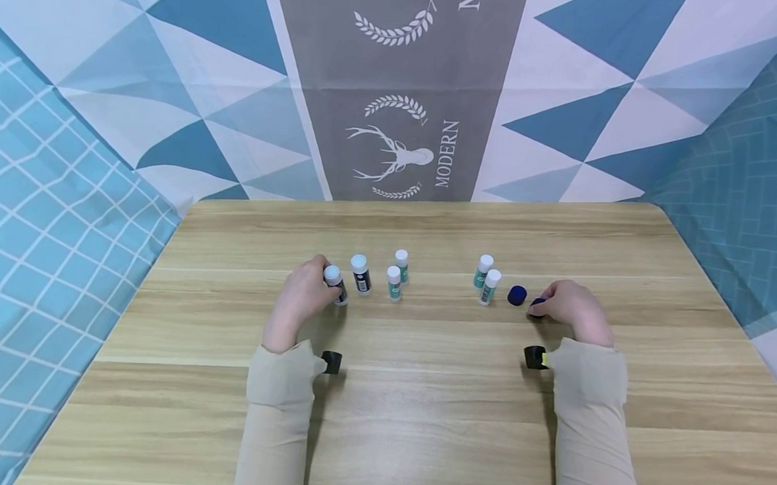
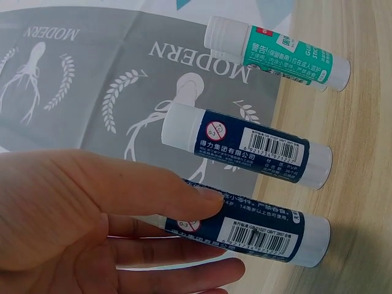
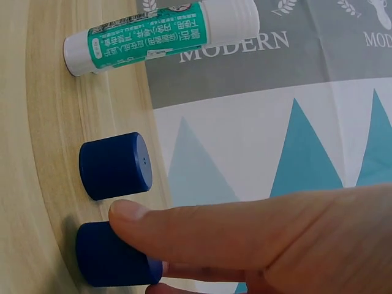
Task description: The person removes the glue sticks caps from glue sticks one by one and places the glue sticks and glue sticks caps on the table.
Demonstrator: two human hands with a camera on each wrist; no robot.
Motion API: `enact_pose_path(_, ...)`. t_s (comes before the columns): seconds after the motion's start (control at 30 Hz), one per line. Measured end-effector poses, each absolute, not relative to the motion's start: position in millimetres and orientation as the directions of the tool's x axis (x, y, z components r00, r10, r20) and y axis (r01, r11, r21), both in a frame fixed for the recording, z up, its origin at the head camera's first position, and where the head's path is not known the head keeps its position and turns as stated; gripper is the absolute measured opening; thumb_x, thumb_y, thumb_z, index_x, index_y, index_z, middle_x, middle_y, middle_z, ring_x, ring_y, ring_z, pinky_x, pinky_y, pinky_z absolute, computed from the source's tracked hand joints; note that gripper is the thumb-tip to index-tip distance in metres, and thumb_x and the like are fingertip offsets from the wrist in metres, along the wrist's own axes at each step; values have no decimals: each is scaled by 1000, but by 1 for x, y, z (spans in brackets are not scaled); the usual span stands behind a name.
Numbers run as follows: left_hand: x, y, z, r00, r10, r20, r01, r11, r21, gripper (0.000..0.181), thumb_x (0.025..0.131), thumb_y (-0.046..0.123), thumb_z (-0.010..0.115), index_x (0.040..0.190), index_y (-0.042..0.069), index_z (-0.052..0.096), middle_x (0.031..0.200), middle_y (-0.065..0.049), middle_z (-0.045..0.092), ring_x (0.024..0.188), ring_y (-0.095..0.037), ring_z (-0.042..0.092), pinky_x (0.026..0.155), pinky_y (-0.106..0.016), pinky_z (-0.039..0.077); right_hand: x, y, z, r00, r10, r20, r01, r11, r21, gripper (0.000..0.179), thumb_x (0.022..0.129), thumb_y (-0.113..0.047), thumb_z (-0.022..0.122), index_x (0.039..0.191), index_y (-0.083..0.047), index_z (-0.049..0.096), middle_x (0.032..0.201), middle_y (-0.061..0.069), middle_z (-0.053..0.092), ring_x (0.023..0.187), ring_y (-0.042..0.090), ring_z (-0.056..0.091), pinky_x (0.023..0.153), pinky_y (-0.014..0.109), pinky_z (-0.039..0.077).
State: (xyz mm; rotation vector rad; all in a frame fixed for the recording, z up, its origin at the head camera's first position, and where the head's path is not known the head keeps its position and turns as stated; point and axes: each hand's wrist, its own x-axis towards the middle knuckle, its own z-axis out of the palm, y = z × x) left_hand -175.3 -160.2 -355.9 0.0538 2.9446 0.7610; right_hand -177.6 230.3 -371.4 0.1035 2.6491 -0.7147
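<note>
My left hand grips a dark navy glue stick with a white cap, thumb across its label; it stands upright on the table. Beside it, a second navy glue stick stands apart from the hand. At the right, my right hand pinches a short dark blue cylinder between thumb and fingers, partly covered by the thumb. A matching blue cylinder sits just next to it, untouched.
Two green-and-white glue sticks, the nearer one in front, stand left of centre. Another such pair, with its front stick, stands by the blue cylinders. The wooden table meets a patterned cloth at its far edge.
</note>
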Motion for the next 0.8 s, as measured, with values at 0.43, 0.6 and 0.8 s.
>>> enact_pose_path(0.43,-175,-160,-356,-995,70,-71,27,875,483,32,79,10,65,103,-5,52,101,-20,61,84,-29,59,74,-41,48,-176,229,-370,-920,-33,-391,175,857,-484,29,79,-26,67,85,0,56,83,11,58,77,25,51,65,34,40)
enact_pose_path(0.6,-175,-160,-356,-994,66,-85,16,871,490,33,79,10,65,105,-5,51,103,-20,61,87,-29,59,76,-41,49,-175,229,-369,-918,-25,-396,186,855,-484,28,79,-25,66,86,0,55,83,12,57,77,25,51,64,35,40)
enact_pose_path(0.8,-175,-160,-356,-993,64,-94,9,868,496,34,79,11,66,106,-4,51,104,-19,61,89,-29,59,78,-41,49,-174,225,-363,-923,11,-386,209,855,-475,31,81,-25,64,93,1,53,88,14,56,80,27,49,63,32,39)
